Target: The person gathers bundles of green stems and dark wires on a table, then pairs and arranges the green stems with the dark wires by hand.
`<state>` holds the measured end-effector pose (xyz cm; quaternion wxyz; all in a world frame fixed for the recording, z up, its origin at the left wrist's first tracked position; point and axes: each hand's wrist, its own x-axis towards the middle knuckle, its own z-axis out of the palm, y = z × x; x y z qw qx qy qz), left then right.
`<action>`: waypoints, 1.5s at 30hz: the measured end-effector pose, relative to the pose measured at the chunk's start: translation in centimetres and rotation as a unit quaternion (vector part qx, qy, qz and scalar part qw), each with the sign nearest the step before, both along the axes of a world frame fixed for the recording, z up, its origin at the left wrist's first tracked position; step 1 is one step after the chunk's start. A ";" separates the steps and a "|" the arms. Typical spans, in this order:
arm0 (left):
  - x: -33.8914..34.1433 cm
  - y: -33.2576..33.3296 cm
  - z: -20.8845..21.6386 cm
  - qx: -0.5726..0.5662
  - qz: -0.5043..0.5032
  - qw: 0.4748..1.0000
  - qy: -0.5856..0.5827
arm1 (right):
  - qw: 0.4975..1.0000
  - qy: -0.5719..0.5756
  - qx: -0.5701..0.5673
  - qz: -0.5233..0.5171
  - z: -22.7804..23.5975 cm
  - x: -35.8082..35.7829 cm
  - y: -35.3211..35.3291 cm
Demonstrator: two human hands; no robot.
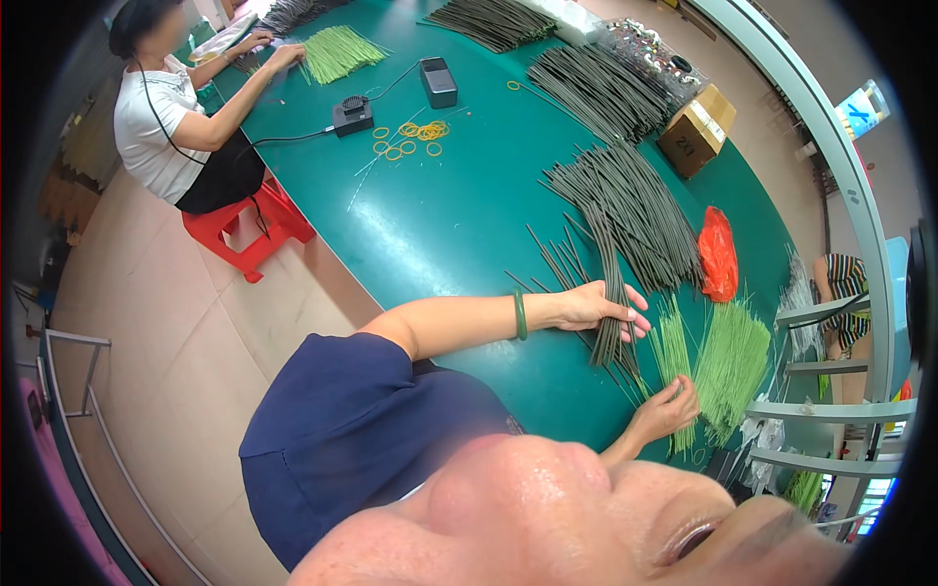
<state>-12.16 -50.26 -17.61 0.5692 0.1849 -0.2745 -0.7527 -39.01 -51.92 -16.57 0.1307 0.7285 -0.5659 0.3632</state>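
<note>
My left hand (594, 307), with a green bangle at its wrist, closes around a bundle of thin dark sticks (610, 259). The bundle slants across the palm, with several fingertips showing past it. Right below, my right hand (668, 410) has its thumb and fingers pinched together over a small row of light green stems (672, 342). What the pinch holds, if anything, is too small to make out. Loose dark sticks (557, 259) lie fanned beside my left hand. A larger pile of light green stems (733, 366) is to the right of my right hand.
On the green table (459, 225) are a large dark stick pile (635, 210), a red plastic bag (718, 256), a cardboard box (697, 130), orange rubber bands (422, 132) and a black device (438, 83). Across it, a person (171, 117) handles green stems. A metal frame (831, 127) borders the right.
</note>
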 end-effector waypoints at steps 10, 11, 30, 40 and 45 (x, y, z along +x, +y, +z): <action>0.3 0.0 0.6 0.024 0.014 1.000 0.009 | 0.965 -0.203 -0.159 0.052 1.1 1.8 0.9; 0.3 0.0 0.5 0.026 0.016 0.999 0.016 | 0.962 -0.185 -0.196 0.053 1.6 2.1 1.1; 1.6 -0.8 0.0 0.008 0.115 0.993 -0.006 | 0.981 -0.122 0.045 0.147 2.0 5.9 3.3; 1.5 -1.6 0.9 0.058 0.113 0.992 -0.024 | 0.979 -0.148 0.030 0.134 1.5 4.4 2.4; 2.4 -1.6 0.4 0.043 0.128 0.991 -0.021 | 0.983 -0.118 0.027 0.135 1.4 3.8 2.6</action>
